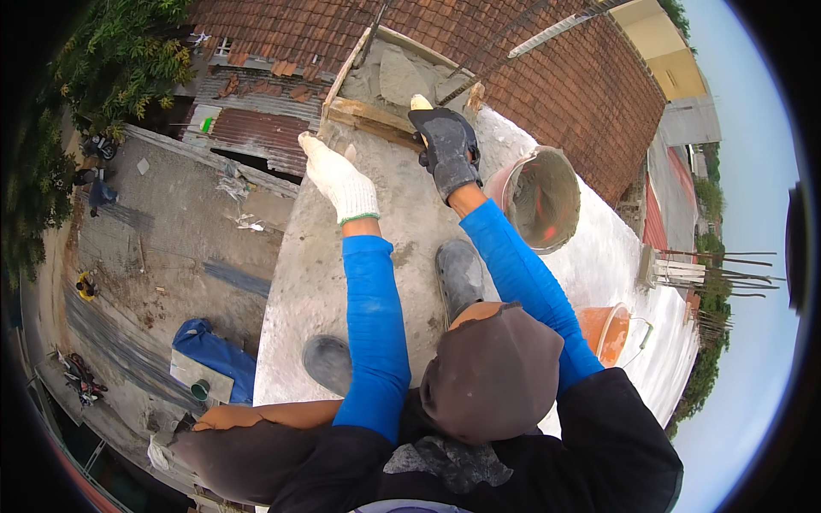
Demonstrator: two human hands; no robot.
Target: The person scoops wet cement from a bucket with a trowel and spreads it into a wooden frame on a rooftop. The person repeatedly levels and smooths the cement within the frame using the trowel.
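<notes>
My left hand [342,181], in a white knit glove, reaches past the left side of a small wooden form [376,122]. Its fingers are stretched out, with the thumb apart, and nothing shows in it. My right hand [450,152], in a dark grey glove, is closed at the form's near right corner. A pale rounded end sticks out above its fingers; what it belongs to I cannot make out. Inside the form lies grey mortar [402,77], with a flat-looking grey patch in the middle. Dark steel bars rise beside and across the form.
Right of my right hand stands a mortar-smeared bucket [540,203], and an orange bucket [604,332] is nearer me. My grey boots [462,278] stand on a narrow concrete ledge [291,316]. Its left edge drops to the ground far below. A tiled roof [573,103] slopes beyond.
</notes>
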